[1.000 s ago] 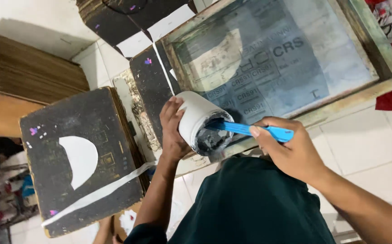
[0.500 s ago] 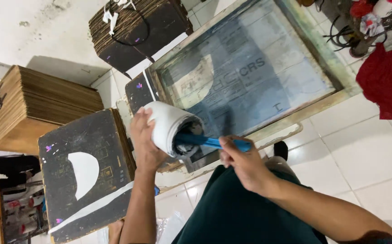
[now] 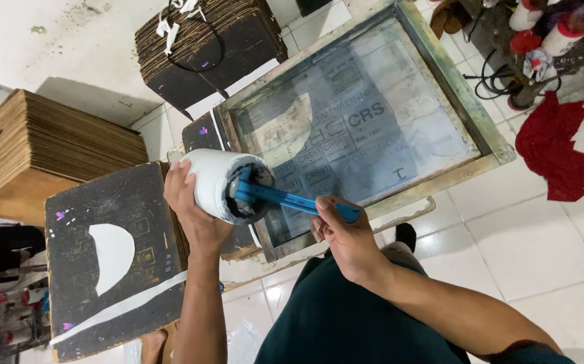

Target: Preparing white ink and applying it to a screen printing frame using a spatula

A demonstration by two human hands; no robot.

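My left hand [image 3: 187, 202] grips a white round tub [image 3: 221, 183] tipped on its side, its dark-smeared mouth facing right. My right hand [image 3: 346, 236] holds a blue flat stick [image 3: 292, 201] whose far end is inside the tub. Both hands hover over the near-left corner of a wooden-framed printing screen [image 3: 494, 145] with grey mesh and faint block patterns lying on the floor. My dark green shirt fills the bottom of the view.
A black board with a white curved shape [image 3: 107, 259] lies at the left. Stacks of brown boards [image 3: 49, 155] and dark boards [image 3: 211, 47] stand behind. A red cloth [image 3: 561, 158], cables and bottles [image 3: 541, 40] sit at the right on white floor tiles.
The tub and stick have shifted a little across the view as my head moved; the stick has stayed inside the tub and both hands keep their grips.
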